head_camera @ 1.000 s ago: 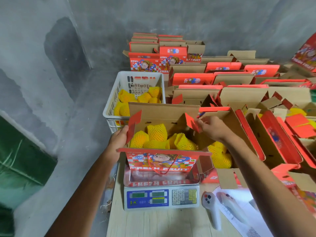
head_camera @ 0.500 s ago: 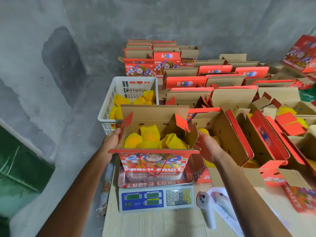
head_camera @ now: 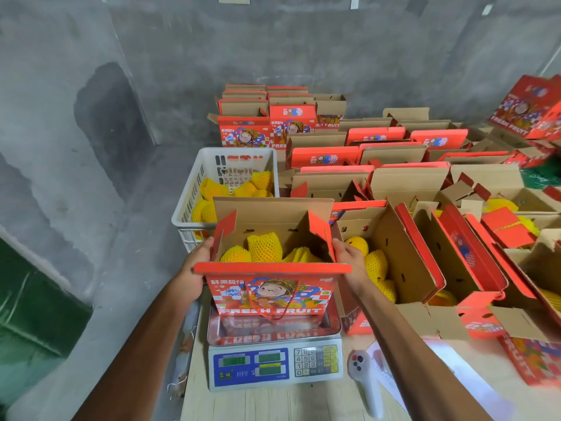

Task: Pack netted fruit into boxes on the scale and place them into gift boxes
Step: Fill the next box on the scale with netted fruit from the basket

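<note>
Since a second ago your right hand [head_camera: 349, 262] has left the raised red flap and come down onto the right side of the gift box [head_camera: 270, 287], so both your hands now grip its sides; by half a second ago it was already low at that wall.

Head view: your left hand [head_camera: 194, 268] grasps the box's left wall, fingers curled around the edge just under the upright red side flap. Your right hand holds the opposite wall the same way, fingers wrapped over the rim. Between your hands the box stands open, its back flap up, with netted fruit [head_camera: 264, 249] in yellow foam sleeves lying inside. The box's printed front faces you, and its base looks to sit just above or on the steel pan of the scale [head_camera: 273, 360]; contact cannot be told.

Beyond your left hand stands a white plastic crate [head_camera: 194, 205] holding more netted fruit. Just past your right hand an open carton [head_camera: 403, 262] holds several netted fruits, and further open red gift boxes spread away to that side. Below your right forearm a white handheld device [head_camera: 368, 387] lies on the table [head_camera: 273, 405], beside sheets of paper [head_camera: 455, 372].
</note>
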Motion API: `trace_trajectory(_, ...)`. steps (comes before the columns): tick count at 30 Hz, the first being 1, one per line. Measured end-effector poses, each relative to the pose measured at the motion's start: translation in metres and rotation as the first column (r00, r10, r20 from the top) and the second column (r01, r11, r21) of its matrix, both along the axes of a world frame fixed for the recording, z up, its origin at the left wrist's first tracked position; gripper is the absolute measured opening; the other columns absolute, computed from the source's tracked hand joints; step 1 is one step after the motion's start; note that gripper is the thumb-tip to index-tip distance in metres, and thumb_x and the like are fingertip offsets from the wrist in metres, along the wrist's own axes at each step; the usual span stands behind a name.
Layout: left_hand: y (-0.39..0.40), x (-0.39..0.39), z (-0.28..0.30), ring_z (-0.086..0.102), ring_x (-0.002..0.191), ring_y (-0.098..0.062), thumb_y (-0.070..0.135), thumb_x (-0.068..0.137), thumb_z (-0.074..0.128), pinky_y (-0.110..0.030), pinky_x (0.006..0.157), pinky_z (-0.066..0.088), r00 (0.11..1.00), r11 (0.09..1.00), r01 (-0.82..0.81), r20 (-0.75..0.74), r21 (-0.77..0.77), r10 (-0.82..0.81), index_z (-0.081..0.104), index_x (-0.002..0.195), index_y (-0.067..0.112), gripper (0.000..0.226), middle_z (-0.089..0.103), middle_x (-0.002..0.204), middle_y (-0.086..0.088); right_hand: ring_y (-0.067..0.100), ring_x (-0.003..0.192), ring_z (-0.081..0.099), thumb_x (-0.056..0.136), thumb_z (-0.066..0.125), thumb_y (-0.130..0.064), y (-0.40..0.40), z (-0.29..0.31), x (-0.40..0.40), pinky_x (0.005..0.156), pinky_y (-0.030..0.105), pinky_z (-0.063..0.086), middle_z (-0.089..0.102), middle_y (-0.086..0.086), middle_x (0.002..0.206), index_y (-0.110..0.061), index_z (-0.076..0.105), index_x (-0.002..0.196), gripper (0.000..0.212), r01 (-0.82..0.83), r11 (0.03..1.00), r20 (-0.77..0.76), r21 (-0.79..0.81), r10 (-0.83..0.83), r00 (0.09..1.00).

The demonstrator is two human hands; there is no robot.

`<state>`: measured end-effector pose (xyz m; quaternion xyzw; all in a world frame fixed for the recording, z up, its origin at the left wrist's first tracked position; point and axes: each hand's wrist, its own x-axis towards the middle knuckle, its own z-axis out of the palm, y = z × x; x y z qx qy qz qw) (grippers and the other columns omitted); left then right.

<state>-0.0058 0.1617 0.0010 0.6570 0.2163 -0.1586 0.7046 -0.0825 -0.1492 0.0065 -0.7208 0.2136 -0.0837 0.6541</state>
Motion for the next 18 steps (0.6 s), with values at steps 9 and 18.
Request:
trace_trajectory(9,0.035,-0.024,0.01,0.067,0.115,-0.037,0.044,0.099,0.062,-0.054,0.106,0.051,0.975,0.981,-0.171,0.129,-0.092,0.182,0.074,0.117,0.01,0.041,0.073,0.119,-0.017,0.011,0.075,0.053,0.101,0.059,-0.037,0.021,0.019,0.0,0.072,0.031,0.043,0.062,-0.003,0.072,-0.003,0.072,0.09,0.038,-0.015,0.999,0.093,0.033,0.012,0.996)
trace_trajectory(18,0.157,-0.043,0.027,0.07,0.111,-0.037,0.062,0.049,0.078,-0.06,0.103,0.051,0.927,0.943,-0.328,0.175,-0.051,0.332,0.081,0.08,0.016,0.056,0.077,0.105,-0.014,0.001,0.06,0.045,0.104,0.057,-0.035,0.132,0.056,0.003,0.062,0.022,0.038,0.055,-0.006,0.058,-0.017,0.069,0.061,0.048,-0.183,0.978,0.169,-0.1,0.198,0.966)
